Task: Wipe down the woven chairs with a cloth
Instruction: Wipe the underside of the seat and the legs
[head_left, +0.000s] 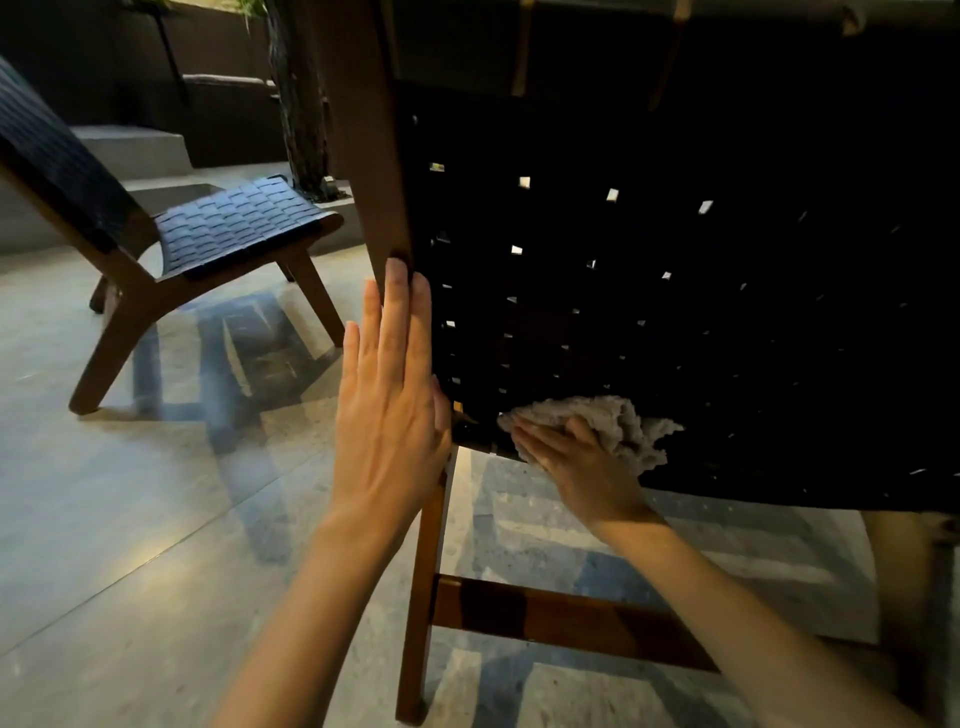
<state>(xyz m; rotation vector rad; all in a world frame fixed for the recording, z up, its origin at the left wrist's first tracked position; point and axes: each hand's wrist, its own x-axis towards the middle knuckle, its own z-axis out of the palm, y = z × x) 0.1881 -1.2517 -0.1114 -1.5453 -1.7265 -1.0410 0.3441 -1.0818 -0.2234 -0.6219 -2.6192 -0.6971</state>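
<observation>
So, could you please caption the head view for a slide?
Right hand presses a cloth against the woven chair; left hand lies flat on its frame.

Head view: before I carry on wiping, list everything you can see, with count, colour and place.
near woven chair: one, black weave on a brown wooden frame, fills centre and right
second woven chair: one, dark weave on a brown wooden frame, left, standing apart
cloth: one, pale grey, bunched on the near weave by its lower edge
tree trunk: one, dark, background, top centre
steps: grey, background left
floor: glossy grey tiles, under both chairs
left hand: fingers straight, flat against the wooden upright of the near chair
right hand: on the cloth, pressing it to the weave
</observation>
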